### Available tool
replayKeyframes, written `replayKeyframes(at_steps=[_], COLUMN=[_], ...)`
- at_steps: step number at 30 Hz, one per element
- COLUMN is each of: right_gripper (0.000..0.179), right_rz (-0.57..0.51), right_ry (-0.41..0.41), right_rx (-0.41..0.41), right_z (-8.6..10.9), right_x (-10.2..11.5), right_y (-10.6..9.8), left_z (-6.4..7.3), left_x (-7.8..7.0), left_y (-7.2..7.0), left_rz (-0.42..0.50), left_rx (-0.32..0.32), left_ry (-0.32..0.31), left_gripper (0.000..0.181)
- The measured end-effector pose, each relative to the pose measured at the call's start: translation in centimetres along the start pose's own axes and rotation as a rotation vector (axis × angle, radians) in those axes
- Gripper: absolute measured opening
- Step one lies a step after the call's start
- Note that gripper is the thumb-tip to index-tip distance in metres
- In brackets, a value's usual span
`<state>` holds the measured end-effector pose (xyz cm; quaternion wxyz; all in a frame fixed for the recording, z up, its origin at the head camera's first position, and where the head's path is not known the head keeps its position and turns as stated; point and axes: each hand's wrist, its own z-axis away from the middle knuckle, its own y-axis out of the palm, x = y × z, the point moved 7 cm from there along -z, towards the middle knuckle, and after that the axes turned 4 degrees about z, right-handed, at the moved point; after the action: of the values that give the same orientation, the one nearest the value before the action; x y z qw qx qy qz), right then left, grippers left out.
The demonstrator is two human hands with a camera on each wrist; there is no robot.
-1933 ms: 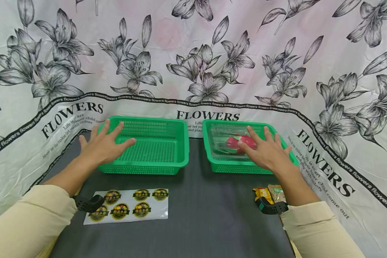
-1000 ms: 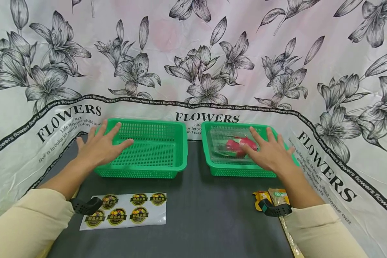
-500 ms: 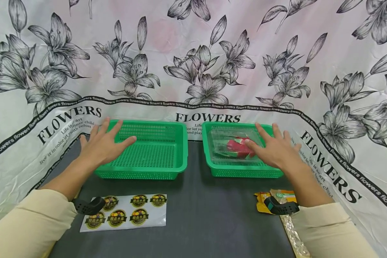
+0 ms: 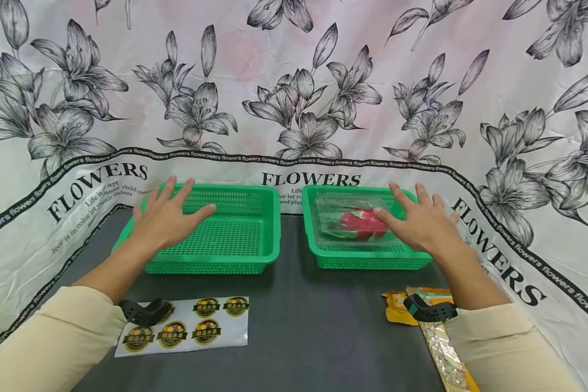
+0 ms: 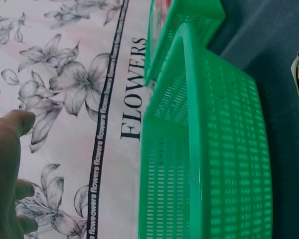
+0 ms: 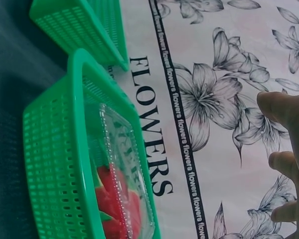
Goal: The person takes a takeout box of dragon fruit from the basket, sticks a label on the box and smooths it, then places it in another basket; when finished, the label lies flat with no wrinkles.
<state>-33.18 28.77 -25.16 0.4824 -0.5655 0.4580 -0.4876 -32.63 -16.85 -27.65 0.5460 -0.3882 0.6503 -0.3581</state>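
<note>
My left hand (image 4: 169,220) hovers with spread fingers over the left green basket (image 4: 210,258), which has nothing in it that I can see. Over the right edge of the other green basket (image 4: 372,262) hangs my right hand (image 4: 421,226), fingers also spread and holding nothing. Inside that right basket lies a clear plastic box (image 6: 134,164) with red dragon fruit (image 4: 362,224) in it. The right wrist view shows the hand apart from the basket, and the left wrist view (image 5: 7,164) shows the left fingers likewise apart.
A white sheet of round fruit stickers (image 4: 206,332) lies at the front left of the dark table (image 4: 304,337). Under the right wrist are a small yellow packet (image 4: 399,310) and a long clear-and-yellow package (image 4: 443,348). A flower-printed cloth (image 4: 255,71) rises behind the baskets.
The view has shifted slightly. My left hand has moved a little right over its basket, and my right hand has drifted a little right, uncovering more of the dragon fruit. Both hands stay spread.
</note>
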Motion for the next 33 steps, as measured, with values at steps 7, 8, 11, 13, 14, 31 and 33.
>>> replayKeyframes(at_steps=[7,8,11,13,14,31,33], right_gripper=[0.089,0.089,0.088,0.087,0.087,0.084,0.083], right_rz=[-0.009,-0.013,-0.018,-0.021,-0.025,-0.082,-0.085], right_ry=[0.007,0.007,0.002,0.0,-0.002,-0.019,-0.026], right_rx=[-0.019,-0.019,-0.017,-0.012,-0.009,-0.033,-0.045], right_z=[-0.3,-0.3,-0.4,-0.5,-0.5,-0.6,-0.6], right_x=[-0.2,-0.3,-0.4,-0.5,-0.5,-1.7,-1.6], right_y=[-0.5,-0.5,-0.6,-0.7,-0.7,-0.9,-1.0], left_z=[-0.5,-0.5,-0.6,-0.7,-0.6,-1.4,-1.5], left_x=[-1.3,-1.6,-2.4,-3.0,-3.4,-7.7,-8.1], left_y=[0.1,0.0,0.0,-0.1,0.0,1.0,1.1], left_rz=[0.024,0.028,0.033,0.044,0.05,0.117,0.126], left_rx=[-0.006,-0.007,-0.016,-0.019,-0.02,-0.03,-0.035], left_ry=[0.023,0.028,0.043,0.049,0.052,0.089,0.091], left_gripper=[0.097,0.097,0.096,0.094,0.093,0.09,0.09])
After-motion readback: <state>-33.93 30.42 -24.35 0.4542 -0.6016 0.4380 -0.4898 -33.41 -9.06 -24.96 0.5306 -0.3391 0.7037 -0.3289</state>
